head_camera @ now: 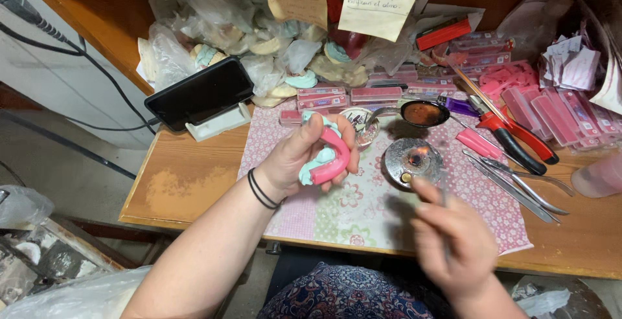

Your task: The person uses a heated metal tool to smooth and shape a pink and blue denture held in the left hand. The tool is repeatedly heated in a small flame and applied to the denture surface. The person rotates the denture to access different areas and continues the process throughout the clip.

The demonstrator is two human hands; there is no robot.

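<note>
Clearly the left hand (295,160) has its grip closed around a dental cast (324,157), a pale blue-green arch topped by a pink horseshoe-shaped rim; the fingers curl over its upper end and the thumb presses its near side. The cast is held above the patterned cloth (363,212) on the wooden bench (188,183), just left of a small lit burner (413,158). Its long axis runs from upper right to lower left, the pink curve bulging toward the burner. The right hand (453,244) is blurred; its fingers are pinched together on a thin metal tool (444,197) whose tip I cannot make out, just below the burner. A spoon (418,113), red-handled pliers (515,139) and tweezers (518,186) lie farther right.
</note>
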